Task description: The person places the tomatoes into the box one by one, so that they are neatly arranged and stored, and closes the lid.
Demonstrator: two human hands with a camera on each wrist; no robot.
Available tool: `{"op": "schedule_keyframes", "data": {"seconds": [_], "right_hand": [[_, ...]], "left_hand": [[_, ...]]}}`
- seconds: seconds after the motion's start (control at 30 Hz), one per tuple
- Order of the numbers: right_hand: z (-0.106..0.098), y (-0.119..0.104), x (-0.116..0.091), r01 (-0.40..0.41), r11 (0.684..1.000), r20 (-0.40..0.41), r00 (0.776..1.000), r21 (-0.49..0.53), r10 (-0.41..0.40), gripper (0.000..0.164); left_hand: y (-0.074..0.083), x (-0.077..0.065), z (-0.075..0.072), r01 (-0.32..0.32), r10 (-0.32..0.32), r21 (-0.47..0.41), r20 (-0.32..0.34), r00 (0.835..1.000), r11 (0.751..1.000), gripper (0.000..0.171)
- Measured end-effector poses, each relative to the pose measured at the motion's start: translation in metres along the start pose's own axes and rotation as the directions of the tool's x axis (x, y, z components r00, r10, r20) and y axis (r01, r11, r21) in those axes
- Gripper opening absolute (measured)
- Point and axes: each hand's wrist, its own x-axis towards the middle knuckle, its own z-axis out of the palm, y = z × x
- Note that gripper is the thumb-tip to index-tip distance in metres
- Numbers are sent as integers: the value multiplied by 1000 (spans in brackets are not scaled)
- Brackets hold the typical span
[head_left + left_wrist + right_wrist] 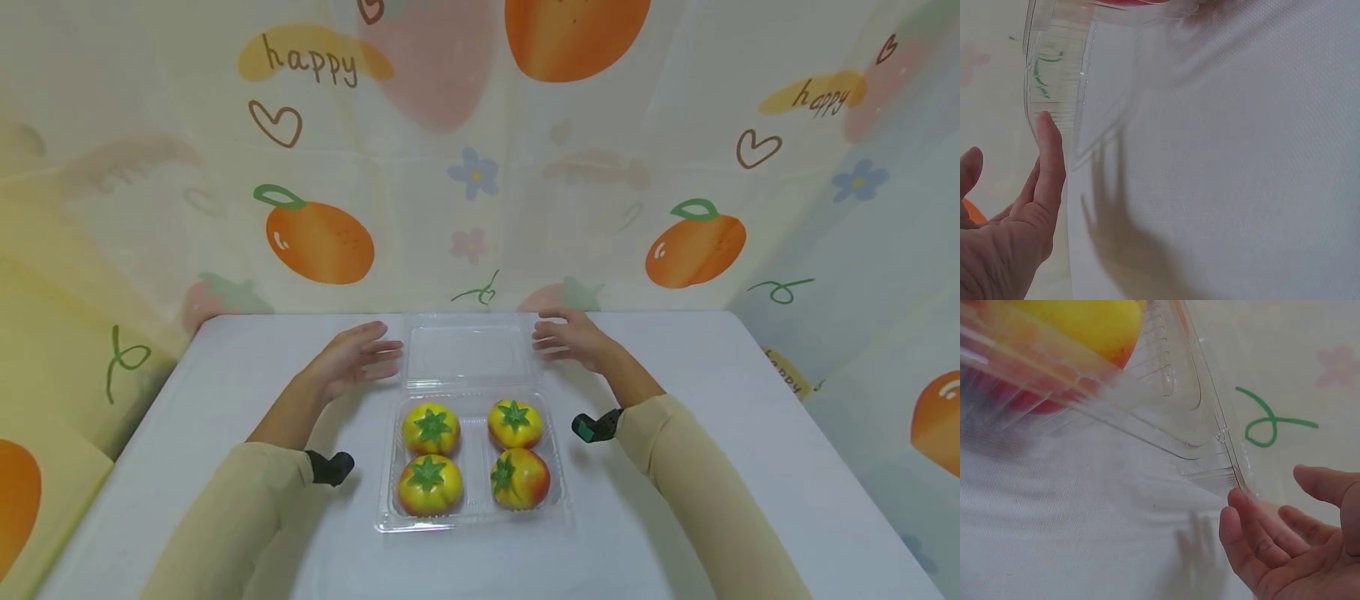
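Observation:
A clear plastic clamshell box lies on the table with its hinged lid folded back away from me. Inside it sit several yellow-and-red tomato-like fruits, each topped with a green star-shaped leaf. My left hand is at the lid's left edge, fingers extended toward it. On the opposite side, my right hand has its fingertips right by the lid's right edge. In the right wrist view, the fingers bend only loosely near the lid's corner. Neither hand grips anything.
A white-covered table reaches back to a printed cloth backdrop with fruit, heart and flower drawings. Black wrist cameras are strapped at both sleeve cuffs. The hands cast shadows on the white surface.

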Motion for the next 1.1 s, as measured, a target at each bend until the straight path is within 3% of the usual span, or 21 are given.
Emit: {"op": "schedule_keyframes", "data": {"seconds": [0.33,0.63,0.87,1.1], "right_hand": [[2,-4,0,-11,1000,-15,1000,1,11,56],[-1,-12,-5,75,996,-49,996,-40,-77,55],[-1,-20,-10,165,985,-90,981,-52,-169,51],[-1,-23,-13,205,974,-94,972,-95,-214,41]], "left_hand": [[-1,1,4,-16,14,-38,-42,999,999,69],[7,0,11,-70,72,27,-101,992,997,69],[14,-4,13,-121,129,87,-95,987,989,67],[17,-8,14,-141,152,135,-81,985,981,52]]}}
